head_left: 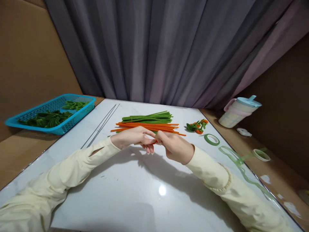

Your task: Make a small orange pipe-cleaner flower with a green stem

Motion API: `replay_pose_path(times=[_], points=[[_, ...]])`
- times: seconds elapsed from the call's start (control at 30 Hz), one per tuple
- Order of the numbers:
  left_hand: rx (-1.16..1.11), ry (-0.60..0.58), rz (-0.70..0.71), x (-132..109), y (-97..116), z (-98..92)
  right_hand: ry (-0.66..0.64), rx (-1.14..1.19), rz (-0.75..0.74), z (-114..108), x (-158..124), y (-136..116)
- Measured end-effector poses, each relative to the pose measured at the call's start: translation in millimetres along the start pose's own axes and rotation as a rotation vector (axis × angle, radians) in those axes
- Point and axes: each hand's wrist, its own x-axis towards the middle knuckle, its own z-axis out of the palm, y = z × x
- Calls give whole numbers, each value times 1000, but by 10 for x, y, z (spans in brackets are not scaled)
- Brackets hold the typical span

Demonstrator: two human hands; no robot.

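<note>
Over the middle of the white table, my left hand (135, 137) and my right hand (172, 145) meet at their fingertips. Between them is an orange pipe cleaner (155, 142), pinched by both hands; only a short piece shows, and the fingers cover most of it. Just beyond the hands lies a bundle of orange pipe cleaners (145, 125), with a bundle of green pipe cleaners (149, 118) behind it. To the right of these rests a small pile of orange and green pipe-cleaner pieces (199, 126).
At left stands a blue basket (60, 130) with green looped pieces (48, 119). Thin dark wires (101, 125) lie beside it. On the right are a roll of green tape (211, 140), a loose tape strip (238, 162), another tape roll (261, 155) and a lidded cup (238, 112).
</note>
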Motion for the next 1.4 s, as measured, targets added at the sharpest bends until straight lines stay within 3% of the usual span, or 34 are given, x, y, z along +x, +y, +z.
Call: replay_pose_path(times=[0.17,0.63,0.93,1.17,1.4], points=[[-84,-26,-63,21,-9,46,-13,9,10,-47,-30,-33],[-64,-9,-124,17,-37,63,150,356,-89,46,-10,38],[99,-19,-97,-31,-6,118,105,303,43,35,-34,-10],[91,-78,-119,-45,3,90,147,356,-2,98,-15,-61],[61,-117,-189,41,-123,49,127,479,22,213,40,-26]])
